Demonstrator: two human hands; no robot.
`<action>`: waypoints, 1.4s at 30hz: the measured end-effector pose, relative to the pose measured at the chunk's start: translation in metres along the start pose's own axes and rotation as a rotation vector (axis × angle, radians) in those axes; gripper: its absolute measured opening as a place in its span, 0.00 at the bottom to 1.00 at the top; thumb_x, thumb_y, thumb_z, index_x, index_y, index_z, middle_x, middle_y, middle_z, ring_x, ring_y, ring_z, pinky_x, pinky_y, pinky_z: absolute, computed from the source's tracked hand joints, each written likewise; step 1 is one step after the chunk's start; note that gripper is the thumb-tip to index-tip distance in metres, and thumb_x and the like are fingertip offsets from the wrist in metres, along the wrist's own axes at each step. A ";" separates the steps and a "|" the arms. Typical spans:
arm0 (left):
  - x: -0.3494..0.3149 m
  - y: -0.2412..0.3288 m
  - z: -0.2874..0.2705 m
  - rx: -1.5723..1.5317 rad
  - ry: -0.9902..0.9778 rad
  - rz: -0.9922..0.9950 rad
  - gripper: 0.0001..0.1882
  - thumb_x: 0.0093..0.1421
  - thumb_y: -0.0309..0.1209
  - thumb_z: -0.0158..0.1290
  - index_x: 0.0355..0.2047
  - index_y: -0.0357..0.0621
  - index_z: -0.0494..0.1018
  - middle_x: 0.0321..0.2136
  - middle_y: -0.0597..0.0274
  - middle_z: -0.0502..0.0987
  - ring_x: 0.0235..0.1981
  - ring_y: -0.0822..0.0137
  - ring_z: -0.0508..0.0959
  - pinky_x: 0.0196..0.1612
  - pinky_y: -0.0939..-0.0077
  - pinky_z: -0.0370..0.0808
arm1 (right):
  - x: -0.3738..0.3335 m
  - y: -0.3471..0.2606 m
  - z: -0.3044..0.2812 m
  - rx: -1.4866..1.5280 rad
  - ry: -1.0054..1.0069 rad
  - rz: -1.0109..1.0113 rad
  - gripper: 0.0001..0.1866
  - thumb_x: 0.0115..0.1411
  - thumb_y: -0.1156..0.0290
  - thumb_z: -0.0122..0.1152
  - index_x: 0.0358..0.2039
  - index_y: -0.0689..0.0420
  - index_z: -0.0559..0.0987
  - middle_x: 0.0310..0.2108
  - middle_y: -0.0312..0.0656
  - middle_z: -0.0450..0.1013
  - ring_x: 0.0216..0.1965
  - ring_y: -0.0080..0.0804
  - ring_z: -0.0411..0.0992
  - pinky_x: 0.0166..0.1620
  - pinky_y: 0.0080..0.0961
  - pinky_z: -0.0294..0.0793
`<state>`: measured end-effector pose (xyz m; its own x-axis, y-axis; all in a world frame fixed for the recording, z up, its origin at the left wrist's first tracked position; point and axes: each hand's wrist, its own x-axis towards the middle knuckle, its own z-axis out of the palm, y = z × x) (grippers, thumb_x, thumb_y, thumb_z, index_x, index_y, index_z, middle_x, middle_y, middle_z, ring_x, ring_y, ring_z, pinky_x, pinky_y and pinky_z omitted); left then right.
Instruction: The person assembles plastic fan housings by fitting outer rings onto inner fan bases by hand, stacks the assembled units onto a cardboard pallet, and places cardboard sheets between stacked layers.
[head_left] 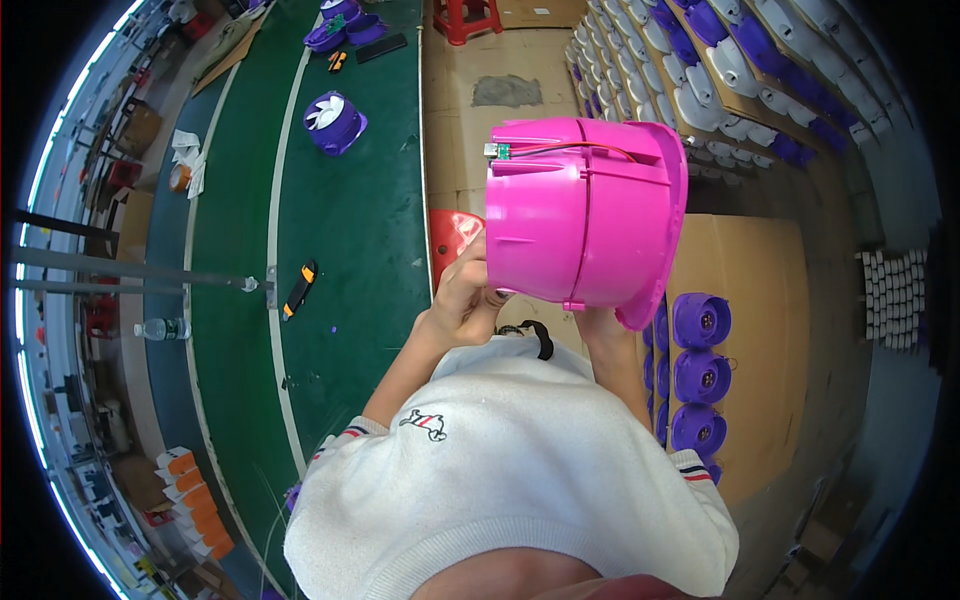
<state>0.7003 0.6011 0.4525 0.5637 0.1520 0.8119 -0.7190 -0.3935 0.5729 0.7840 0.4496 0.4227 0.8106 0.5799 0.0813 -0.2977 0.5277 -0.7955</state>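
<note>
A bright pink plastic housing (545,225), round and bucket-like with a wide flange on its right, is held up in front of my chest. Along its upper side runs a red and black wire pair (590,146) that ends at a small green circuit board (503,151) with a metal connector, at the left rim. My left hand (465,300) is closed at the housing's lower left edge, fingers curled and thumb against it. My right hand (600,322) goes in under the housing and bears it from below; its fingers are hidden behind the pink plastic.
On the green workbench (350,230) at left lie an orange and black utility knife (299,290) and a purple housing (334,122). A red stool (455,238) stands beside the bench. Purple round parts (702,320) line a cardboard sheet (765,400) at right. Racks of white and purple parts (730,65) stand behind.
</note>
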 end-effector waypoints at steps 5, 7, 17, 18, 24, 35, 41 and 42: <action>0.003 0.002 0.000 -0.001 -0.026 0.013 0.09 0.55 0.18 0.47 0.36 0.39 0.63 0.33 0.57 0.70 0.32 0.70 0.71 0.36 0.79 0.66 | -0.005 -0.003 0.001 0.030 0.049 0.004 0.17 0.59 0.59 0.47 0.40 0.60 0.66 0.26 0.41 0.68 0.21 0.26 0.69 0.22 0.19 0.70; 0.003 0.004 0.000 -0.003 -0.034 0.011 0.10 0.53 0.17 0.48 0.36 0.39 0.63 0.32 0.56 0.71 0.31 0.69 0.71 0.35 0.78 0.66 | -0.009 -0.002 -0.003 -0.069 0.007 -0.027 0.19 0.59 0.57 0.46 0.41 0.60 0.66 0.28 0.41 0.68 0.24 0.28 0.70 0.24 0.21 0.72; 0.005 0.001 0.005 -0.002 -0.085 0.047 0.10 0.50 0.15 0.48 0.32 0.39 0.64 0.25 0.57 0.74 0.21 0.68 0.71 0.25 0.78 0.68 | -0.023 -0.007 -0.001 0.229 0.200 0.131 0.18 0.60 0.58 0.45 0.46 0.56 0.66 0.38 0.38 0.68 0.36 0.26 0.71 0.34 0.21 0.76; 0.005 0.001 0.006 -0.012 -0.089 0.026 0.10 0.50 0.15 0.48 0.33 0.39 0.64 0.25 0.57 0.73 0.22 0.67 0.72 0.27 0.78 0.68 | -0.024 -0.011 0.001 0.267 0.192 0.127 0.18 0.60 0.59 0.45 0.46 0.56 0.66 0.38 0.38 0.68 0.36 0.26 0.71 0.34 0.22 0.76; 0.008 0.001 0.030 -0.186 -0.079 -0.139 0.19 0.48 0.12 0.45 0.41 0.39 0.60 0.39 0.51 0.66 0.41 0.60 0.68 0.47 0.69 0.63 | -0.032 -0.009 -0.025 0.488 0.232 0.027 0.15 0.61 0.64 0.42 0.46 0.56 0.65 0.38 0.38 0.68 0.36 0.26 0.71 0.35 0.23 0.76; 0.031 -0.005 0.076 -1.937 -0.424 -1.730 0.45 0.52 0.65 0.32 0.60 0.44 0.44 0.57 0.37 0.48 0.54 0.25 0.48 0.48 0.28 0.50 | -0.050 -0.064 -0.050 -0.308 0.477 -0.586 0.19 0.61 0.65 0.45 0.49 0.59 0.58 0.44 0.42 0.63 0.44 0.24 0.61 0.47 0.22 0.61; 0.023 -0.024 0.126 -2.314 -0.269 -1.842 0.42 0.51 0.64 0.36 0.58 0.48 0.50 0.56 0.45 0.54 0.54 0.37 0.58 0.48 0.30 0.53 | -0.080 -0.064 -0.112 -0.531 0.613 -0.630 0.24 0.55 0.64 0.55 0.47 0.59 0.59 0.39 0.40 0.63 0.43 0.25 0.62 0.48 0.22 0.60; 0.015 -0.033 0.132 -2.185 -0.237 -1.912 0.40 0.51 0.61 0.38 0.56 0.48 0.54 0.54 0.48 0.58 0.52 0.42 0.61 0.48 0.32 0.56 | -0.077 -0.073 -0.112 -0.785 0.592 -0.645 0.24 0.54 0.67 0.57 0.47 0.59 0.59 0.38 0.40 0.63 0.42 0.26 0.63 0.47 0.22 0.62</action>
<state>0.7864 0.4967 0.4313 0.5001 -0.8658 -0.0166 0.8163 0.4777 -0.3248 0.8001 0.2970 0.4074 0.8672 -0.1425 0.4771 0.4782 -0.0289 -0.8778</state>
